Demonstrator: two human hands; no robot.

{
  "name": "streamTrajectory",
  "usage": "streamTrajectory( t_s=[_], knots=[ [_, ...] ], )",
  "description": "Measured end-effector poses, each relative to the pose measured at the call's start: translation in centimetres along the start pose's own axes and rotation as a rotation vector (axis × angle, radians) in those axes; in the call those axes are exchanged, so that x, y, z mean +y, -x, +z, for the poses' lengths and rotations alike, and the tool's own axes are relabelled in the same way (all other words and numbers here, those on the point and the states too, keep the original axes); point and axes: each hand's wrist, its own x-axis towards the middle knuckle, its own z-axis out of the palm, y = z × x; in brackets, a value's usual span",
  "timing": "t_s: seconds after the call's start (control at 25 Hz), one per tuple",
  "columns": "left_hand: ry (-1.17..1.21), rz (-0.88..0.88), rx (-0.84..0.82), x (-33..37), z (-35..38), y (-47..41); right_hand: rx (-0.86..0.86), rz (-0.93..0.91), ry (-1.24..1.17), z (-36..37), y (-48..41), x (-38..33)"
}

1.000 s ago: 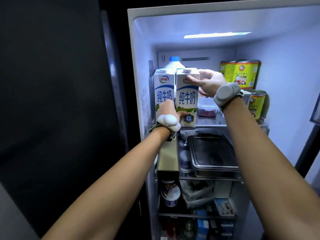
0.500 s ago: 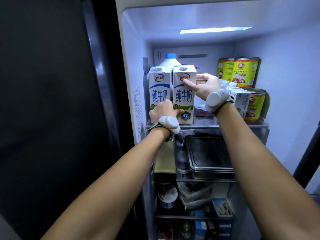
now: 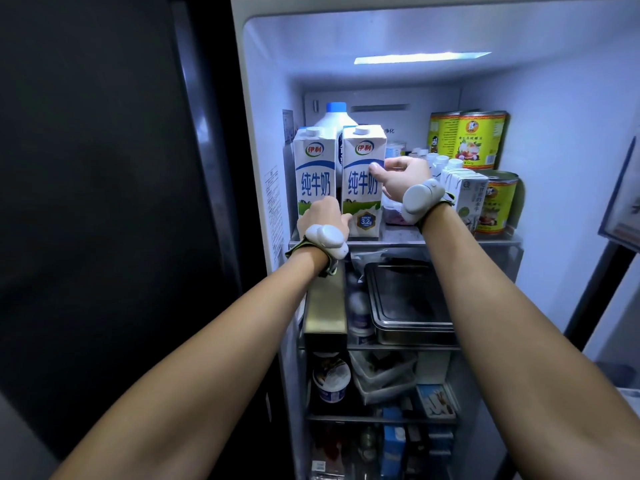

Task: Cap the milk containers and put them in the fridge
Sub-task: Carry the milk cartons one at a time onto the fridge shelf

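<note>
Both capped cartons upright on shelf (image 3: pixel 398 237) at the hands: right hand (image 3: pixel 401 178) pinches right carton (image 3: pixel 362 157), thumb on front; left hand (image 3: pixel 323 216) against left carton (image 3: pixel 313 174) foot, fingers hidden, grip unclear; best slide back low and square, short of jug (image 3: pixel 334 119) beyond.

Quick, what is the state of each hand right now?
Left hand: grips the left milk carton near its base.
Right hand: grips the right milk carton, thumb on its front.

Arms outstretched, left grip (image 3: pixel 323 216) low, right grip (image 3: pixel 403 178) higher (thumb pinching).
</note>
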Motion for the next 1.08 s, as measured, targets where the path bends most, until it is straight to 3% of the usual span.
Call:
streamTrajectory(
  t_s=[0.24,0.48,1.08],
  knots=[
    [0.147,0.014,0.084,-1.2,-4.0,4.7,0.045,0.169,-0.150,-0.6,5.3,-1.0],
    [0.264,-0.022,0.124,-2.8,-7.9,11.9,-0.096,0.311,-0.390,-1.3,14.4,-3.1],
    [0.349,-0.158,0.230,-3.2,-16.2,33.5,-0.127,0.290,-0.341,-3.1,34.9,-6.8]
  ],
)
